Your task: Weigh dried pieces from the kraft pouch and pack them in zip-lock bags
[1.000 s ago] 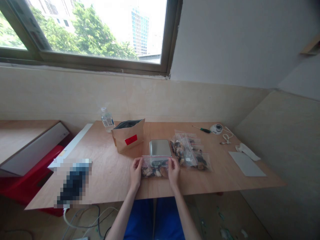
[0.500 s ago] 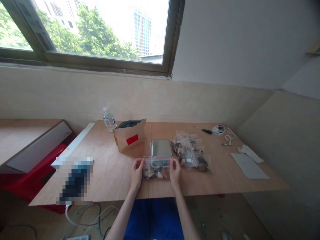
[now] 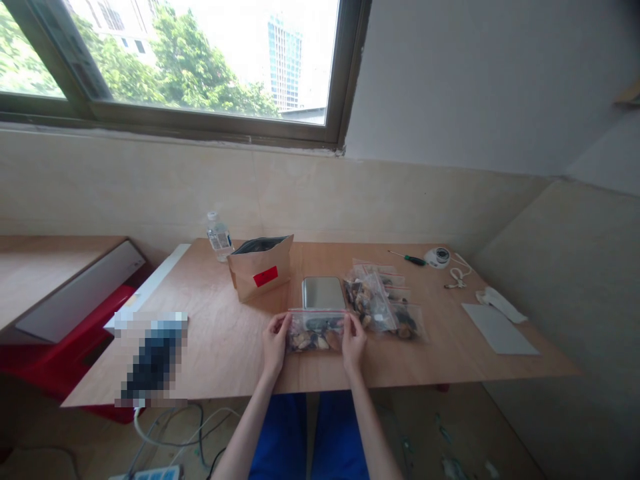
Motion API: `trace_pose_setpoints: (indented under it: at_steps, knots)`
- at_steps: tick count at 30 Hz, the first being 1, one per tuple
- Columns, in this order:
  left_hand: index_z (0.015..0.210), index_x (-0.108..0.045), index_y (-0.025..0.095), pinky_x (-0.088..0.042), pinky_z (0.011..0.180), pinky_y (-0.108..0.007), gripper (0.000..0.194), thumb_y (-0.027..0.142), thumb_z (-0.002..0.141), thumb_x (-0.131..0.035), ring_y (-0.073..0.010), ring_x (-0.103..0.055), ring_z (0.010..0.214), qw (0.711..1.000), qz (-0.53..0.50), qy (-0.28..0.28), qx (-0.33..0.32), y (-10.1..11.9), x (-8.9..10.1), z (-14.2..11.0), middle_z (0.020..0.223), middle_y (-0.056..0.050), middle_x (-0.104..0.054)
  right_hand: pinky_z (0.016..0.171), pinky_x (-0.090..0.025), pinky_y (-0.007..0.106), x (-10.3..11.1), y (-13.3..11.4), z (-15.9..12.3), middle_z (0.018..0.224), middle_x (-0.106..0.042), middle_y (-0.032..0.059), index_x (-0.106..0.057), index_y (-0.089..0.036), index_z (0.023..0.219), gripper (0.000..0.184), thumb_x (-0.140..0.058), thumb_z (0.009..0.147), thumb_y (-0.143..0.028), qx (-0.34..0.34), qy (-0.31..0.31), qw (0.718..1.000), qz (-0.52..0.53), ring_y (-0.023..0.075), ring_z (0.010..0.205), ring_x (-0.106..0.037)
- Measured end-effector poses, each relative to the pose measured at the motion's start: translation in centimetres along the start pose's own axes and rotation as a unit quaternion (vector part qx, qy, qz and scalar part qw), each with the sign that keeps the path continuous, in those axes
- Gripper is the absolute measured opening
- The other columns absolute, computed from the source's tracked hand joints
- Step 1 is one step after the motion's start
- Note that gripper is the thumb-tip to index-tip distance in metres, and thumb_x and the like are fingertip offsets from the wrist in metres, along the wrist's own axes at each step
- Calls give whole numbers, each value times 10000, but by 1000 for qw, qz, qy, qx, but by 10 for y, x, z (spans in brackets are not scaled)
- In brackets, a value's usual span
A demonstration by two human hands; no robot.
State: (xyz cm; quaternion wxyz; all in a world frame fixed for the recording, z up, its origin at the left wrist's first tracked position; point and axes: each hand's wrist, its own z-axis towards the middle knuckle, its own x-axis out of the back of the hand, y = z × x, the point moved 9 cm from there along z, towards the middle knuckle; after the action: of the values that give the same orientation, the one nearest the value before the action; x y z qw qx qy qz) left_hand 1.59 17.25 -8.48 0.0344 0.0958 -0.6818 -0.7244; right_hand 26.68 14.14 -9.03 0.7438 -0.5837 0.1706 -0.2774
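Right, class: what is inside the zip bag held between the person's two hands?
The clear zip bag holds dark and pale shell-like pieces. The left hand and right hand cover its ends, so anything beneath them cannot be seen.

on my feed the plywood table (image 3: 225, 353) carries a kraft pouch (image 3: 260, 277) with a red label, its top open, just beside a water bottle (image 3: 219, 238) at the back. a flat metal-topped slab (image 3: 323, 293) sits right of the pouch. further right i've got a green-handled screwdriver (image 3: 414, 259) near a white dome camera (image 3: 437, 257) and a white cable (image 3: 457, 277), then a white cloth (image 3: 501, 305) touching a grey sheet (image 3: 499, 328). a pixelated object (image 3: 153, 360) lies on the table's left side.
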Motion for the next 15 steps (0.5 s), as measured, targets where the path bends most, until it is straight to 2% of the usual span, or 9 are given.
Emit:
trace_pose_setpoints:
  at_steps: [9, 15]
  knots:
    - [877, -661, 146, -445, 687, -263, 334, 447, 739, -614, -181, -600, 757, 1000, -2, 4, 4, -4, 0, 2, 803, -52, -676, 589, -471, 253, 7, -16, -4, 679, -621, 37, -606, -154, 818, 324, -502, 835, -460, 44, 39, 998, -16, 150, 602, -572]
    - [832, -645, 148, -432, 676, -251, 302, 434, 738, -617, -167, -588, 735, 1000, -6, -10, 4, -4, -3, 3, 771, -39, -659, 609, -475, 256, 7, -14, -3, 696, -627, 39, -598, -151, 826, 316, -507, 834, -453, 42, 30, 999, -10, 154, 623, -585]
